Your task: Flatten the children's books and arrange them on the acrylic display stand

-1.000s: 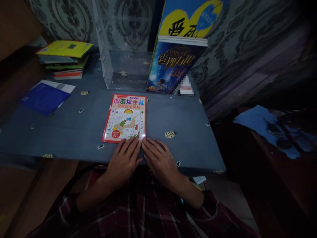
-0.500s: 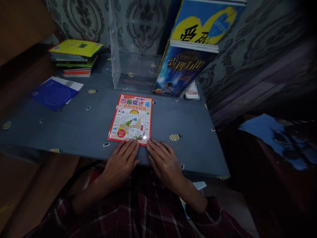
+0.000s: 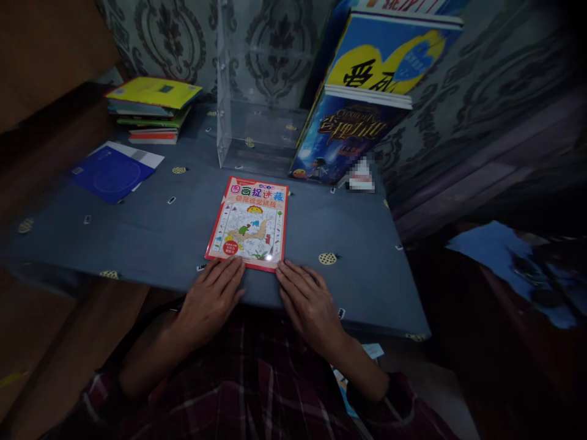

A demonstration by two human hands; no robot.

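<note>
Picture book [image 3: 250, 229]: on surface [image 3: 160, 244]
Rack [image 3: 222, 116]: behind picture book
Upright books [image 3: 351, 131]: behind it, rightward
Book stack [image 3: 153, 104]: behind it, leftward
Booklet [image 3: 114, 176]: left, slightly behind it

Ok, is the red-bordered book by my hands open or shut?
Shut. The red-bordered book lies flat on the table, front cover facing up, with your left hand and right hand at its near edge.

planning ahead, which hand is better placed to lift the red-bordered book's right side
Likely the right hand, its fingers at the book's lower right corner; the left hand is farther left.
</note>
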